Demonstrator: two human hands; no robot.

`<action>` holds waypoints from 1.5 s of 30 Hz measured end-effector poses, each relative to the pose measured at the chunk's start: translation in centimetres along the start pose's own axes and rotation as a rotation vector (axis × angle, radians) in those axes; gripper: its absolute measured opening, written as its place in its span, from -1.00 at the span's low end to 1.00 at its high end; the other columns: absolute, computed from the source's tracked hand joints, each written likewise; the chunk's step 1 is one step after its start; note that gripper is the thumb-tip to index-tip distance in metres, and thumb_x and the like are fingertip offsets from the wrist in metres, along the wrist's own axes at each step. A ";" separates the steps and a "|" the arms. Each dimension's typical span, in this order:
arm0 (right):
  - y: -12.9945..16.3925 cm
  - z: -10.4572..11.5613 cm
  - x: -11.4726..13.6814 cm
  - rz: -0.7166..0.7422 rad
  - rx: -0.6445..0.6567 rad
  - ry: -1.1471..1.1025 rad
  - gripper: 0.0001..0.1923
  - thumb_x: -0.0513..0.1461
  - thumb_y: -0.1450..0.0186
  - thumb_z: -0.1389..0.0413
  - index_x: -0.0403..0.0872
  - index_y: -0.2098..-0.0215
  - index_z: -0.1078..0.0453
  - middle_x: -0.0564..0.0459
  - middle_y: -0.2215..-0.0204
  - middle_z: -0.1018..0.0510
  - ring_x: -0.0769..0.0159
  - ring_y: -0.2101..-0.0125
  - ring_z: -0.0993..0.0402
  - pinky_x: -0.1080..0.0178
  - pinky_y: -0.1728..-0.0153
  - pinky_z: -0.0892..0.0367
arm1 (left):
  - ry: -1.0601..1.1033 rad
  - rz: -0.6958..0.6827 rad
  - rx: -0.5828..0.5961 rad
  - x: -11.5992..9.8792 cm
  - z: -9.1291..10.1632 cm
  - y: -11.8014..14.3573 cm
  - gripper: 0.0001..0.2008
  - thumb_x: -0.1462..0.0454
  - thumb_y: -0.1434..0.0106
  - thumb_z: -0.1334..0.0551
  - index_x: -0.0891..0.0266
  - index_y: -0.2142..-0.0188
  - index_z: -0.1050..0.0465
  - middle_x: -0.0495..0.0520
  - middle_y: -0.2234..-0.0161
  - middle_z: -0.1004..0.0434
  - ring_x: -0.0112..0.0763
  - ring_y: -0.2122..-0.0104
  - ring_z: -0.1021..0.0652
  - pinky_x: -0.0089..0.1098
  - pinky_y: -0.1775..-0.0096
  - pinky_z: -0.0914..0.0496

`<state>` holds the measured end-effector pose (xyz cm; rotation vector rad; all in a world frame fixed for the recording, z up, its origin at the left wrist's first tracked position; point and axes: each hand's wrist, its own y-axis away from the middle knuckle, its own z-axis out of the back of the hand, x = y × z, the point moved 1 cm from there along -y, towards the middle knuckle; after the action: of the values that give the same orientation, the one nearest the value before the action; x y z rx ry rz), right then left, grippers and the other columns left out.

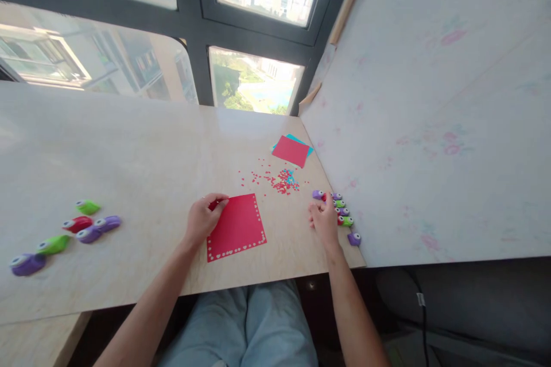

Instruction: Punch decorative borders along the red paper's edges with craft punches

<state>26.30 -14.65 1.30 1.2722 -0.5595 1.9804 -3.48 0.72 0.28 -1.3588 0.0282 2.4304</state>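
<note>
A square sheet of red paper (236,223) lies near the table's front edge, with small pale hearts and shapes punched along its bottom and right borders. My left hand (205,217) is closed at the sheet's upper left corner, thumb on top; a darker red patch shows beneath the fingers. My right hand (325,221) is over the right-hand row of craft punches, its fingers curled in. A red punch (324,197) shows at its fingertips, partly hidden. Beside it are a purple punch (317,194), a green punch (346,221) and another purple punch (354,239).
Red and blue punched bits (284,183) lie scattered beyond the sheet. Red card (290,151) rests on blue card (297,137) farther back. More punches, including a green one (54,245), sit at the left. A patterned wall panel (408,126) borders the table's right side.
</note>
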 end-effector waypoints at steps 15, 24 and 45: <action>-1.0 -1.0 0.4 0.169 -0.044 0.343 -0.54 0.09 -0.24 -0.12 -0.09 0.16 -0.54 -0.04 0.41 -0.61 0.17 0.41 -0.52 0.22 0.39 -0.35 | -0.053 0.038 -0.012 -0.8 0.1 0.1 -0.69 0.08 -0.20 -0.13 0.19 0.27 -0.55 0.09 0.31 -0.63 -0.23 0.32 -0.56 -0.32 0.25 -0.42; 0.3 -2.7 0.3 0.478 -0.060 0.453 -0.60 0.05 -0.35 -0.07 -0.08 0.29 -0.55 -0.13 0.32 -0.57 0.14 0.31 -0.47 0.17 0.27 -0.34 | -0.003 0.020 -0.035 -0.7 -0.1 0.1 -0.75 0.14 -0.19 -0.15 0.19 0.29 -0.56 0.10 0.32 -0.64 -0.24 0.32 -0.58 -0.29 0.24 -0.46; 1.9 -8.6 2.3 0.697 0.407 0.130 -0.65 -0.32 -0.27 -0.11 0.01 -0.02 -0.46 -0.07 0.11 -0.58 0.13 0.07 -0.48 0.05 -0.01 -0.37 | 0.114 0.066 -0.128 -0.6 -0.8 -0.2 -0.77 0.18 -0.22 -0.16 0.23 0.26 -0.54 0.11 0.29 -0.62 -0.29 0.31 -0.55 -0.30 0.22 -0.43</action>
<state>19.11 -9.25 -0.18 1.2702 -0.6086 2.8499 -2.45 0.54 0.40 -1.5753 -0.0558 2.4426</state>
